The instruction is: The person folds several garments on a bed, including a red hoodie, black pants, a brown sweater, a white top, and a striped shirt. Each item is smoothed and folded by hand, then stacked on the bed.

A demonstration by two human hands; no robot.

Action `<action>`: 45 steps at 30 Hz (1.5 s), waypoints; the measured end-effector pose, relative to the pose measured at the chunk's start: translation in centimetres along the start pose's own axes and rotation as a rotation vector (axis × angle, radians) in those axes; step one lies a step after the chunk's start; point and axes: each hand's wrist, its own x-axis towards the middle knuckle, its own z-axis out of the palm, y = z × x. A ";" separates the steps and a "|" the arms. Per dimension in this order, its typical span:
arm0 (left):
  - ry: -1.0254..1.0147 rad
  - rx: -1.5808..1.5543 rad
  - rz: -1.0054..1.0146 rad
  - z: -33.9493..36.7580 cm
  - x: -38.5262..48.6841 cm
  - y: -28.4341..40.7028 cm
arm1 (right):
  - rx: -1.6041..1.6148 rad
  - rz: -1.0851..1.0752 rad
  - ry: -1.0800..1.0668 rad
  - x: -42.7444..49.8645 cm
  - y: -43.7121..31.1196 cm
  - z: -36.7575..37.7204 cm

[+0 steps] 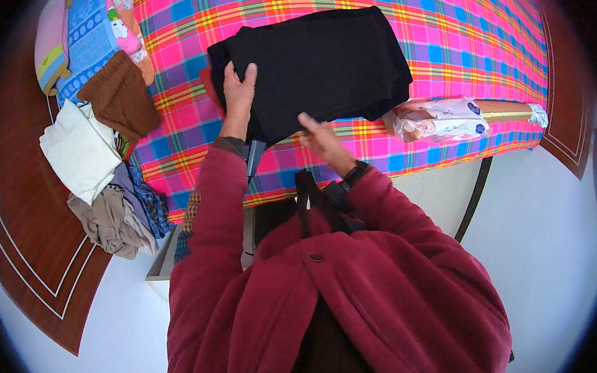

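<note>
A folded black cloth, seemingly a garment, lies flat before me in a loose rectangle. A bit of reddish fabric peeks out under its left end. My left hand rests on that end, thumb and forefinger spread over the black fabric; its other fingers are hard to make out. At the cloth's near edge is my right hand, slightly blurred. Its thumb reaches over the edge and stands apart from the partly curled fingers. No fabric shows gripped in it.
A checked, brightly coloured cover spreads beneath. To the left lie folded towels, a brown cloth, a white cloth and a beige crumpled garment. A printed plastic pack sits right, near the front edge.
</note>
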 end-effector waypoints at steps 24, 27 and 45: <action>0.826 0.098 -0.156 -20.9 -0.1 -7.9 | -1.353 -0.905 0.230 3.9 -6.4 0.8; 0.935 -0.074 -0.094 -24.7 1.8 -10.3 | -1.339 -0.877 0.220 4.2 -6.6 0.8; 0.360 -0.878 -0.140 -23.2 -1.9 1.5 | -1.309 -0.789 0.309 5.1 -7.2 2.2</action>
